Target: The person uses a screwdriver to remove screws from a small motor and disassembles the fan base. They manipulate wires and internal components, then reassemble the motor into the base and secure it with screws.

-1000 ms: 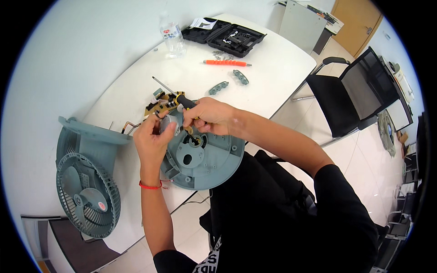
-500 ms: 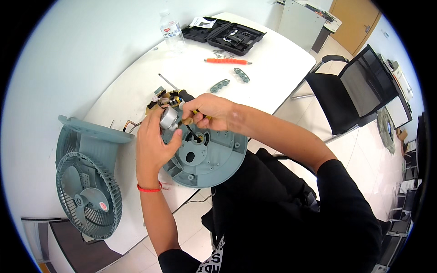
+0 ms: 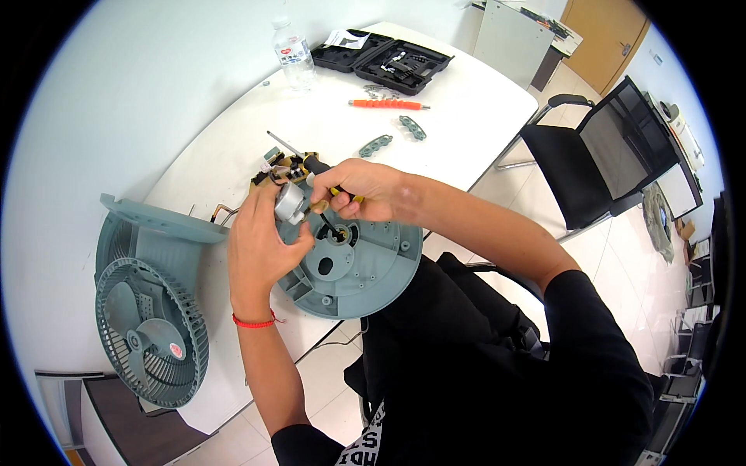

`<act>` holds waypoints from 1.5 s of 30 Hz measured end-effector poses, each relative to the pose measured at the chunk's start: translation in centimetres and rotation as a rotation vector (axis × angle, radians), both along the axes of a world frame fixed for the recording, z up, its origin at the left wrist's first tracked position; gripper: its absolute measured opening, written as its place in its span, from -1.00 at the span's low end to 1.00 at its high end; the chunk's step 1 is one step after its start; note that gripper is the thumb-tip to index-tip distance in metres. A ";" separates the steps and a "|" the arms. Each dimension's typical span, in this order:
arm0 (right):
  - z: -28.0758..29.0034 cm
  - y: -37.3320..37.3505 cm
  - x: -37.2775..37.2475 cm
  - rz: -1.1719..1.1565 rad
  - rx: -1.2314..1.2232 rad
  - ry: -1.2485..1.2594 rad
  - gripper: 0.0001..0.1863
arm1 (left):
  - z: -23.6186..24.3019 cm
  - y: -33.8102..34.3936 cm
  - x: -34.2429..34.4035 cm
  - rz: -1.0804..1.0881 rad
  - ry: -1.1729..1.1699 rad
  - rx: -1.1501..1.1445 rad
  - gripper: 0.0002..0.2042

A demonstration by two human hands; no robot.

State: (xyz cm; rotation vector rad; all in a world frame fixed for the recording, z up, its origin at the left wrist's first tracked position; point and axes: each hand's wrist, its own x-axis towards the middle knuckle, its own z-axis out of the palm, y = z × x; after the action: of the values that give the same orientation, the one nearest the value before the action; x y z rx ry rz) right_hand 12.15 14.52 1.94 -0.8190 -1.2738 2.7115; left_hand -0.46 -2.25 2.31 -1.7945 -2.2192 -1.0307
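My left hand [image 3: 259,252] is closed around a small silver motor [image 3: 290,200], with the thumb under its near side. In my right hand [image 3: 369,185] lies a screwdriver [image 3: 315,165] with a black and yellow handle, its shaft pointing away to the upper left. The right fingertips meet a small brownish piece [image 3: 319,207] beside the motor. Below both hands sits a round grey-green fan base [image 3: 365,272], from whose centre a black cable [image 3: 328,225] rises. A circuit board with parts [image 3: 299,165] lies just beyond the motor, partly hidden by my hands.
A grey-green fan head [image 3: 148,334] and its housing [image 3: 167,225] stand at the left. Farther back on the white table [image 3: 451,147] are an orange rod-shaped tool [image 3: 385,104], two small green panels [image 3: 376,145], an open black tool case [image 3: 404,66] and a bottle [image 3: 294,54]. A black chair [image 3: 571,155] stands right.
My left hand has shifted very slightly left. The screwdriver in my right hand has tilted a little, its tip moving slightly down and left.
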 end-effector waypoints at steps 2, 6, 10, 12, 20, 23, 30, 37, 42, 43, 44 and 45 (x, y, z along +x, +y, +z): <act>0.0 0.3 0.1 0.032 0.004 -0.007 -0.89 | 0.0 0.1 0.1 -0.009 -0.015 -0.001 -0.46; 0.5 0.3 0.1 0.076 0.034 -0.020 -0.89 | -0.6 0.1 -0.4 -0.007 -0.064 0.034 -0.52; 1.4 0.4 0.5 0.064 0.116 0.012 -0.86 | -1.2 0.4 -1.3 -0.028 -0.299 -0.020 -0.60; 1.3 1.1 0.8 0.039 0.161 0.057 -0.85 | -1.6 0.5 -1.7 -0.043 -0.490 -0.016 -0.68; 4.0 2.8 8.1 -0.156 0.910 -0.037 -0.68 | -1.5 0.6 -1.8 0.060 -1.142 0.010 -0.73; 5.6 2.4 10.0 -0.188 1.119 -0.039 -0.62 | -1.5 0.4 -2.3 0.087 -1.167 0.014 -0.67; 6.0 4.5 8.8 -0.498 1.076 0.244 -0.64 | -2.1 -0.1 -3.5 0.091 -1.330 -0.092 -0.62; 5.9 8.7 1.0 -0.776 0.884 0.663 -0.70 | -1.8 -0.4 -3.4 0.047 -1.291 -0.150 -0.49; 4.1 9.6 -3.7 -0.720 0.807 0.683 -0.83 | -2.1 0.8 -2.4 0.065 -1.330 0.152 -0.52; 3.4 9.3 -4.1 -0.709 0.784 0.666 -0.84 | -2.3 0.7 -2.5 0.078 -1.341 0.191 -0.52; 2.7 9.1 -4.4 -0.699 0.763 0.648 -0.84 | -2.4 0.7 -2.7 0.090 -1.353 0.230 -0.52; 1.8 8.9 -4.5 -0.688 0.751 0.610 -0.85 | -2.5 0.7 -2.7 0.091 -1.372 0.264 -0.52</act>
State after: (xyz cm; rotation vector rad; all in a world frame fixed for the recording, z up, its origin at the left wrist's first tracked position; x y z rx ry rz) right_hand 7.66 23.39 3.70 -0.2268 -1.3443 1.5622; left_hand -3.17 -1.59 -0.14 -0.8134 -2.3354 -2.9150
